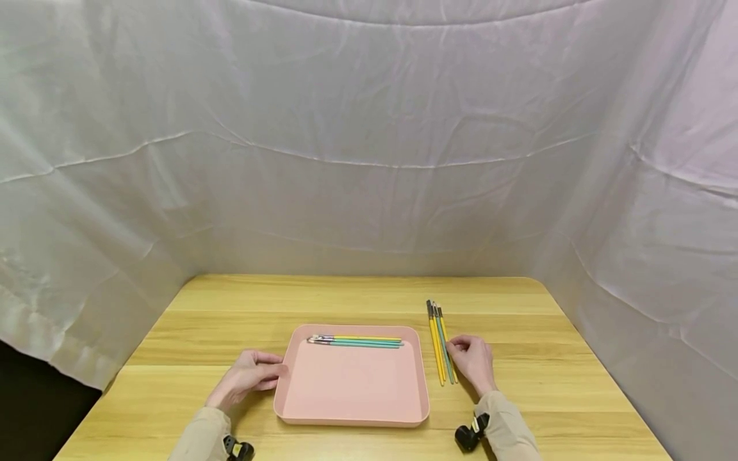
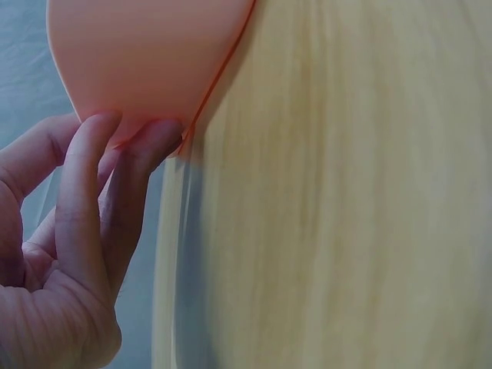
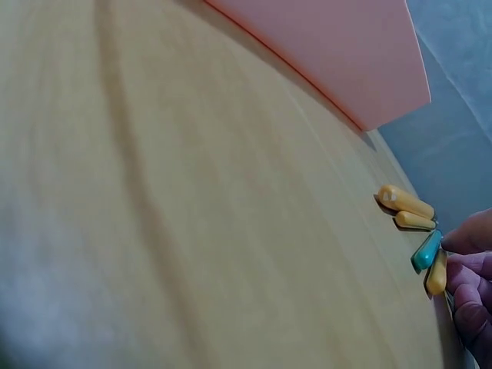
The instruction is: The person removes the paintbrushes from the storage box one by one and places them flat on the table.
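Observation:
The pink tray point(image 1: 354, 390) lies on the table with its left side in the fingers of my left hand point(image 1: 249, 378). In the left wrist view, bent fingertips point(image 2: 165, 137) meet the outer tray wall point(image 2: 154, 61). Inside the tray, along its far side, several thin paintbrushes point(image 1: 360, 342) with yellow and teal handles lie side by side. Right of the tray is another bunch of paintbrushes point(image 1: 440, 346), bristles away from me. My right hand point(image 1: 473, 362) pinches at the bunch's right side, by a yellow paintbrush point(image 3: 437, 274) beside a teal one point(image 3: 427, 250); the fingers partly hide it.
The wooden table point(image 1: 548, 384) extends around the tray on all sides. Pale grey cloth point(image 1: 369, 192) hangs behind and on both sides of it. Each wrist wears a small black camera point(image 1: 469, 435), close over the tabletop.

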{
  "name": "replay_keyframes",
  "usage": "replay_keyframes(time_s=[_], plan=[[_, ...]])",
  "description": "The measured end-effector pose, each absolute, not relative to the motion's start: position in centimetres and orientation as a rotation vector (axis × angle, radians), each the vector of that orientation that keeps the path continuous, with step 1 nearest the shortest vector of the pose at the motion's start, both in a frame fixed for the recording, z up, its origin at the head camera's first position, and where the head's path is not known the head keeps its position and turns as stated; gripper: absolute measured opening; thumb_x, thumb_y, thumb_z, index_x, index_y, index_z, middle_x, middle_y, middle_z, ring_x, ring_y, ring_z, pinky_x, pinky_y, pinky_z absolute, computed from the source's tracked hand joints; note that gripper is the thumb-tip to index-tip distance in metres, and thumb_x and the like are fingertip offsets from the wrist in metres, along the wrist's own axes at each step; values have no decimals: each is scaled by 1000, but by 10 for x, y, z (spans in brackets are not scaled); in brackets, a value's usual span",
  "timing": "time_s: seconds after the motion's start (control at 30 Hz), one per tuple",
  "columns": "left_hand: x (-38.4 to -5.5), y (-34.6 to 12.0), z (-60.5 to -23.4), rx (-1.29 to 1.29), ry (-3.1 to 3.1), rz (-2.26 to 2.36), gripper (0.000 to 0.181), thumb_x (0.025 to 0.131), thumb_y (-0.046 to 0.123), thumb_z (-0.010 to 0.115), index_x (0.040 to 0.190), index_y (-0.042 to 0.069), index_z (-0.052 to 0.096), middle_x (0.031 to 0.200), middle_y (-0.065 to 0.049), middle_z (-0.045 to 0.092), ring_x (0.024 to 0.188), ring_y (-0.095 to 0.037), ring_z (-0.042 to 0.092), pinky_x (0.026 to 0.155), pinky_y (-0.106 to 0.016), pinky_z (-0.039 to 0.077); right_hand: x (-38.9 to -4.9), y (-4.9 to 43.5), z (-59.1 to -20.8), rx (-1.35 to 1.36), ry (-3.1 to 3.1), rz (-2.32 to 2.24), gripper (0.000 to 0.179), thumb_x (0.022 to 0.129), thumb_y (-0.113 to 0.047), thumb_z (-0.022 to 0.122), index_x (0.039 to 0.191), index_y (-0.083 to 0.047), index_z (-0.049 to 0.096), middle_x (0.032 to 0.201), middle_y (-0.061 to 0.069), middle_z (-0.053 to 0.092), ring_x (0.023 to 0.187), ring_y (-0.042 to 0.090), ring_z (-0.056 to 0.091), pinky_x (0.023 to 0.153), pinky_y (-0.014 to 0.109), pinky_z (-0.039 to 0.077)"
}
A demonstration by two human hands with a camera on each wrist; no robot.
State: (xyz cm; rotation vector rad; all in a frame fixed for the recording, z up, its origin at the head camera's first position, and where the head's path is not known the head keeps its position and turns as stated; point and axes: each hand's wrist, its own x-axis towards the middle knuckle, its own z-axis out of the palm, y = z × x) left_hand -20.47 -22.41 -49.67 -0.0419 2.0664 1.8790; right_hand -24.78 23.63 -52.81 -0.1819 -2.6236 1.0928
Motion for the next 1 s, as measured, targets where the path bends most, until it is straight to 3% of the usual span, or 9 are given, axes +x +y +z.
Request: replay_keyframes(time_s=[0.73,1.0], plan=[[-206,-224,-496,-47,2084,1863,43,89,2,70,122,-24,57,95,-6,75,80,-8,71,71,-20,63,-251,230,-521,-109,-2569,1216,20,85,-8,71,103,0,76,86,10,72,72,9,58,60,14,48],[-206,-225,-497,-45,2085,1855,42,90,2,70,121,-23,58,94,-4,75,80,-7,71,71,-19,63,-252,216,-507,59,-2555,1279,23,85,-1,73,108,5,73,93,15,73,83,16,66,72,13,56]])
